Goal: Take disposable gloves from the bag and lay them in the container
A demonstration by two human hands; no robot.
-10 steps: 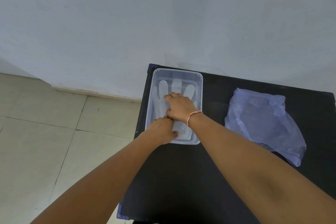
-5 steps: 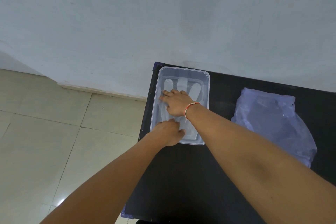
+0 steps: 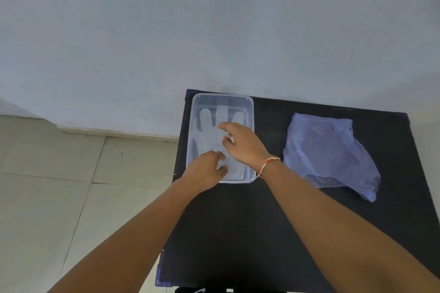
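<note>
1 glove (image 3: 209, 126) lies flat in the tub (image 3: 250, 112) at the desk's (image 3: 238, 233) far-left corner. Left hand (image 3: 204, 171) & right hand (image 3: 245, 143) rest loosely on it, grasping nothing. Bag (image 3: 333, 154) sits well apart to the right; contents unclear, so prob. more gloves left.

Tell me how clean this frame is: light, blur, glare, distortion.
Head view: soft, even light with only faint shadows; the translucent disposable glove in the clear plastic container reads low-contrast and washed out; slight motion softness on the right hand and left hand; wide-angle bending at the black table edges; no harsh glare on the crumpled bluish plastic bag.
</note>
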